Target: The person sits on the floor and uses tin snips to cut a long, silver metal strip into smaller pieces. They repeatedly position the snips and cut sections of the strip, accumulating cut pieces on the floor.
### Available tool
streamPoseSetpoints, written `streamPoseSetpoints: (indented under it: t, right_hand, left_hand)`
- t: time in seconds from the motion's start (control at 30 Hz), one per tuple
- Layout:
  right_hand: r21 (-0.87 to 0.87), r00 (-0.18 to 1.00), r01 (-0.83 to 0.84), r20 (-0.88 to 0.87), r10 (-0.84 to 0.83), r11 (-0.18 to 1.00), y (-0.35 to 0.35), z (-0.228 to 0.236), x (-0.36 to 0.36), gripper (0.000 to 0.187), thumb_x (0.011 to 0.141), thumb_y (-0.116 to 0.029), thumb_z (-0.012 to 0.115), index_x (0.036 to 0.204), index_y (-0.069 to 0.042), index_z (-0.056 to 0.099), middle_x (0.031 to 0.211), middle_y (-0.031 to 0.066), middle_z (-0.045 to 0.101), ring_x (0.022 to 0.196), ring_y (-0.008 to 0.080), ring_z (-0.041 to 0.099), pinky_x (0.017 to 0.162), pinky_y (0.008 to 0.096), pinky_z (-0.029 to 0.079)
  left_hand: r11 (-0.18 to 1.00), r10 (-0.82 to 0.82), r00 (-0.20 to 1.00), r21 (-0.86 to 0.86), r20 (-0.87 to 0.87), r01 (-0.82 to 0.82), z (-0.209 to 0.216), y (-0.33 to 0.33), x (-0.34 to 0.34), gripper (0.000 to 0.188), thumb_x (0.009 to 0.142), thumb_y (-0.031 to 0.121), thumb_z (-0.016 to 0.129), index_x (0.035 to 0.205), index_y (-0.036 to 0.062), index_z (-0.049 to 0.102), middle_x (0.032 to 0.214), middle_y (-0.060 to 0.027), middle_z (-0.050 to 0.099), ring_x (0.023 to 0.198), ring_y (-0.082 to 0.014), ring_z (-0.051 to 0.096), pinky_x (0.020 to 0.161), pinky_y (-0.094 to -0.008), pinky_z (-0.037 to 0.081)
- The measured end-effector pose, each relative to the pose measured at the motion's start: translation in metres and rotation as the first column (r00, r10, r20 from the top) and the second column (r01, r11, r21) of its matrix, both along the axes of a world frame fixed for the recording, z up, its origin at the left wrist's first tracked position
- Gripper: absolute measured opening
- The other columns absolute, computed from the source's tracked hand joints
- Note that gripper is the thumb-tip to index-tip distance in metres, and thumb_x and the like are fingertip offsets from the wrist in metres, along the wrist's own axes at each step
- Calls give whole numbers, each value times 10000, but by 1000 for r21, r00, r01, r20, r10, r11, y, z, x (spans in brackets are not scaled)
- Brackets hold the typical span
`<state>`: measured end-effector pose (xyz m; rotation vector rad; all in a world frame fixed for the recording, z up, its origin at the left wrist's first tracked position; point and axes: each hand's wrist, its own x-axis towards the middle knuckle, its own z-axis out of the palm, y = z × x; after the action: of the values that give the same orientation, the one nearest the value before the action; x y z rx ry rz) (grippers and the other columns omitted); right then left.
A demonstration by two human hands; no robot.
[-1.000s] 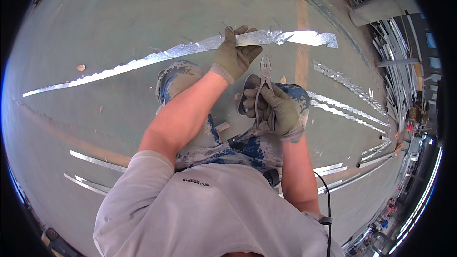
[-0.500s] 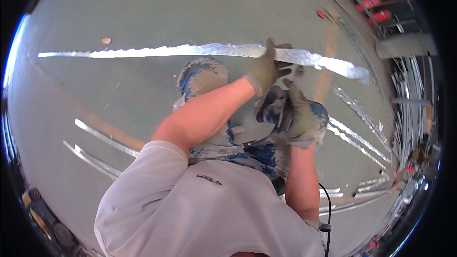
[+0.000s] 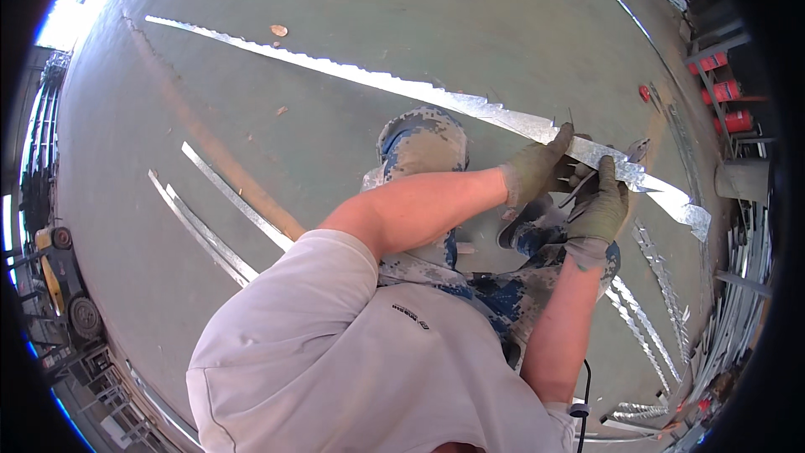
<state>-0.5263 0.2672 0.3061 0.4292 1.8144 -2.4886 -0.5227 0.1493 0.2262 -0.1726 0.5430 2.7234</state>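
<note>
A long, shiny metal strip [image 3: 369, 77] with a jagged edge runs across in front of me, from the far left to my right. My left hand [image 3: 541, 169], in an olive work glove, is closed on it, with the thumb reaching up to its near side. Just right of that, my right hand [image 3: 600, 208], gloved the same way, grips the strip with its thumb lying against the metal. Beyond the right hand, the strip's twisted end [image 3: 689, 216] sticks out. Between the hands, a thin dark shape is too unclear to name.
Plain metal strips [image 3: 222, 193] lie on the floor at left, jagged ones [image 3: 662, 285] at right. A small red item [image 3: 644, 94] rests at far right, near several red cylinders [image 3: 719, 91] on a rack. Long metal stock [image 3: 738, 285] lines the right edge; a wheeled machine [image 3: 63, 277] stands left.
My right hand has come up from near my knee onto the strip. My left hand has closed from spread fingers. The strip now slopes down to the right; the whole view has turned.
</note>
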Motion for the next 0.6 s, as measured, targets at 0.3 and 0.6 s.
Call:
streamPoseSetpoints:
  t: [0.3,0.6]
  right_hand:
    - [-19,991,1,-132,-3,1000,14,62,7,267,986,-120,726,1210,1,648,895,92,711,687,204,712,545,313,563]
    - [-3,987,-18,-158,18,1000,50,91,28,318,998,-157,711,1260,18,666,934,90,731,702,174,714,573,297,561]
  left_hand:
    - [977,165,971,164,-171,-137,-7,-74,34,355,1040,320,650,1355,155,643,1395,-78,653,1298,-309,621,1124,-555,478]
    - [896,409,900,253,-152,-365,63,-93,57,280,1078,220,586,1338,119,593,1326,-59,661,1218,-244,668,1073,-528,562]
